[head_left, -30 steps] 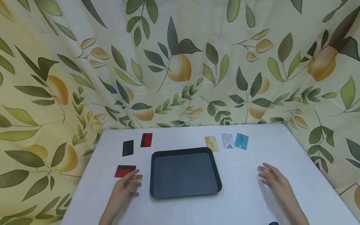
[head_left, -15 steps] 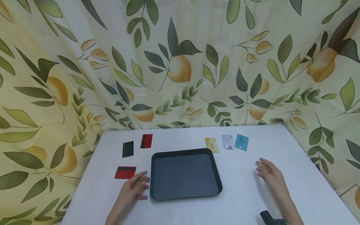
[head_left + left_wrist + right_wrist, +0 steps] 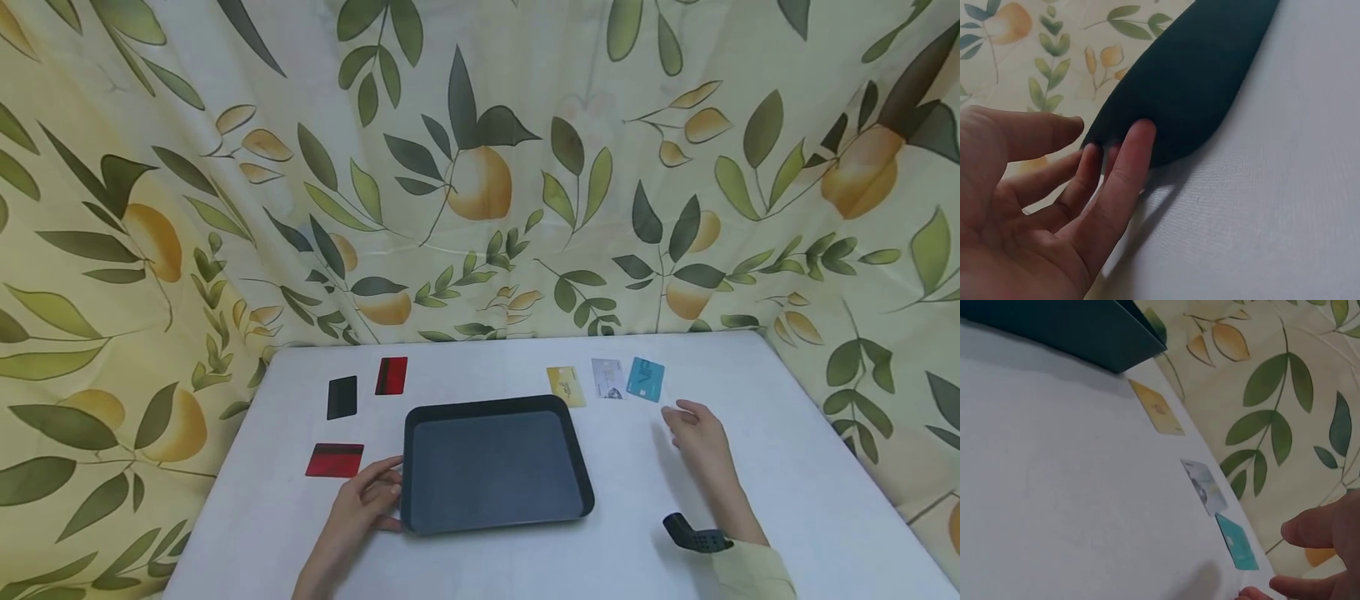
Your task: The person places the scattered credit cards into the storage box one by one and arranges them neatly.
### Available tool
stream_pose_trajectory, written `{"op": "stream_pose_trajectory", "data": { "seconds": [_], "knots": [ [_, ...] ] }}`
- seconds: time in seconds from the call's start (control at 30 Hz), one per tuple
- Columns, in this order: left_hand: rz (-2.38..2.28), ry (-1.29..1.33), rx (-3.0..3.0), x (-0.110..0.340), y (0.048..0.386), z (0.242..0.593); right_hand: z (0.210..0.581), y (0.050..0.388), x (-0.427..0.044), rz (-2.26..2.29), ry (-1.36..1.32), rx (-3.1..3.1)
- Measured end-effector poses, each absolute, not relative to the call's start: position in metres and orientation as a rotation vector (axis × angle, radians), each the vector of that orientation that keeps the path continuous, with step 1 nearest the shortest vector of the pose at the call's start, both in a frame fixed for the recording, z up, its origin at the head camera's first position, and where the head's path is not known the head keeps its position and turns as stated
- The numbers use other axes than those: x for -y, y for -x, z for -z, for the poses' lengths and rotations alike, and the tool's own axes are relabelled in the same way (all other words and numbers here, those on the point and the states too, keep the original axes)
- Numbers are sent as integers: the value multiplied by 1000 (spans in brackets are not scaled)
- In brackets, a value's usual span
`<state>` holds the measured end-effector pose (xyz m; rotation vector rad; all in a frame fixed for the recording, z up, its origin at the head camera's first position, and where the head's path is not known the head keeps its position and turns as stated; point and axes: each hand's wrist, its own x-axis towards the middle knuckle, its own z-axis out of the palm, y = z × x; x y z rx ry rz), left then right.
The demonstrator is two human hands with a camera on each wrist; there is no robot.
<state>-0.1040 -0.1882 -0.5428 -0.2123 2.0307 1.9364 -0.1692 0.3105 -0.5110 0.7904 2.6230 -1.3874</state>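
Head view.
Left hand (image 3: 366,497): fingers loosely bent, slightly apart, tips touching the side of the dark tray (image 3: 495,467). Right hand (image 3: 702,435): fingers relaxed and gently curved, just short of the teal card (image 3: 646,379).
Dark tray: one, shallow, rectangular; against the left hand's fingertips, well apart from the right hand; flat floor in sight.
Silver card (image 3: 609,379) and yellow card (image 3: 566,387): beyond the right hand, toward the left hand's side of the teal card.
Striped red card (image 3: 334,460): just beside the left hand, on its outer side. Black card (image 3: 342,397) and upright red card (image 3: 392,376): farther beyond the left hand.
Left forearm: slanting inward to the tray. Right forearm: slanting inward, black wrist device (image 3: 697,535) at the wrist, pale sleeve (image 3: 752,571) behind it. Both over the white table (image 3: 495,571).

Left wrist view.
Left hand: palm showing, digits parted; one tip laid on the tray's outer wall, others bent near its edge.

Right wrist view.
Right hand: partly in frame, two digits spread, teal card nearest; silver card, yellow card and tray corner successively farther off. Remaining fingers: mostly cut off.
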Motion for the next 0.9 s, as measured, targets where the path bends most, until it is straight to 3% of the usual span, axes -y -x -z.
{"op": "stream_pose_trajectory", "data": {
  "seconds": [0.9],
  "knots": [
    [-1905, 264, -2142, 178, 103, 535, 524, 228, -289, 1032, -838, -2862]
  ]
}}
